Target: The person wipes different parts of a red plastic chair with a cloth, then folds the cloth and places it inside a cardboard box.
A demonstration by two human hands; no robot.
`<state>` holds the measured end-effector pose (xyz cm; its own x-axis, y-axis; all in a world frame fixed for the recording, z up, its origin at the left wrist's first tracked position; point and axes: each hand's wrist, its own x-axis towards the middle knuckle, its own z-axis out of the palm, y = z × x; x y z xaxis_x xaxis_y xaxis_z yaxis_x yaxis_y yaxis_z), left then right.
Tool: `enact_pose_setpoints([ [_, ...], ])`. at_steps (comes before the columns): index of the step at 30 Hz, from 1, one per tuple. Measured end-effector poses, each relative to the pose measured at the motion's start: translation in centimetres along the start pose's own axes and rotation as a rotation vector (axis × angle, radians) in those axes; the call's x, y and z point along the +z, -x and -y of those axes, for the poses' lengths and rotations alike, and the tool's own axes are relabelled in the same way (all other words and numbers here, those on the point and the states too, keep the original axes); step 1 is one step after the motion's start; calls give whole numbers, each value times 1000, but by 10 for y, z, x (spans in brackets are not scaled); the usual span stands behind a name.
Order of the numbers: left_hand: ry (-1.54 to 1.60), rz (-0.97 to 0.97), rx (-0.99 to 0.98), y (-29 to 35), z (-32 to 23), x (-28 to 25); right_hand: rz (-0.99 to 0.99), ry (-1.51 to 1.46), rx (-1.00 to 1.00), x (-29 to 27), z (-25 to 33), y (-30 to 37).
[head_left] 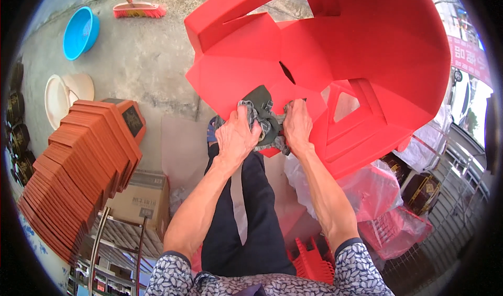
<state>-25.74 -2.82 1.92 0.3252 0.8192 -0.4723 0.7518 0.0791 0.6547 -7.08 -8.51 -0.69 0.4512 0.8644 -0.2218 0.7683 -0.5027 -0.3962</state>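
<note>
From my remote seat I am watching 2 bare hands working close together, both grasping 1 crumpled grey-green cloth (pixel 268 125). The left hand (pixel 238 136) is bunching one side of it under curled fingers; the right hand (pixel 297 127) is clenching the other side in a fist. The cloth is spanning the gap between them, over the near edge of the red plastic chair (pixel 403 55), which is spreading ahead of both hands and off to the right.

I am judging the chair to be the main risk: I am not seeing what is supporting it, nor either hand plainly gripping it, so a hard one-sided push could be tipping or sliding it. A slide to the right could be pressing it into the plastic-wrapped bundle (pixel 374 188) behind and right of the right hand. Loose folds could be snagging in the dark slot (pixel 286 72) just ahead of the hands. A wide left elbow could be bumping the stack of orange-brown containers (pixel 91 165) left of the left hand.

Both forearms are reaching forward and converging, the elbows sitting wider than the wrists, the backs of the hands facing up. I am unable to tell how firmly the cloth is pressing on the chair.
</note>
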Motion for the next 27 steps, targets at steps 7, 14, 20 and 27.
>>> enact_pose_setpoints([
  [7,12,-63,28,1,0,0,4,11,-67,1,-4,8],
  [14,-6,-107,49,-6,1,7,-22,-58,-106,-4,5,-32],
  [20,-22,-27,-7,-2,-1,4,55,71,-54,-1,1,-5],
  [27,-33,-87,22,-2,3,7,29,74,-68,5,1,6],
])
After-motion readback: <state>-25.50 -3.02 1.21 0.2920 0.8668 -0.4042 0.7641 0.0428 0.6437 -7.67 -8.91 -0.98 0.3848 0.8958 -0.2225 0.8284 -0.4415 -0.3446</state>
